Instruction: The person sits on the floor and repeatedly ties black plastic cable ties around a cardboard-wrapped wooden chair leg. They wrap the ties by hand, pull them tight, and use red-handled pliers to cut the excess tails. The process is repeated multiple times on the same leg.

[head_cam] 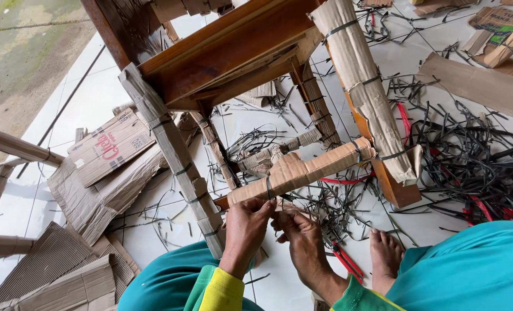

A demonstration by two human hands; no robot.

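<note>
Item: wooden chair (227,46), dark brown, tipped over on a white tiled floor (95,98), its legs and rails sheathed in brown cardboard tied with black strapping.

Grip: left hand (246,227) and right hand (302,236) meet under the near end of a cardboard-wrapped rung (302,170). Left hand fingers curl against the underside of the wrapping, close to a black strap (268,187) that rings the rung. Right hand fingers are pinched together just beside the left, at the loose edge of the cardboard; what they pinch is too small to tell.

Beside the grip, left: a wrapped leg (176,155) running down toward the person's lap, banded at intervals. Above the grip, right: a second, thicker wrapped leg (363,86), its bare wooden foot showing at the lower end.

Just right of the right hand: red-handled pliers (342,259) lying on the tiles, and the person's bare foot (386,253) beyond them.

Further right of the grip: a dense litter of black strap offcuts (469,155) with a few red pieces among them.

Well left of the grip: flattened cardboard sheets (101,173), some printed, some corrugated side up.

Surroundings: glossy white tiles in daylight; bare ground (20,52) borders the tiles at the far left. Person wears teal clothing with a yellow cuff.
</note>
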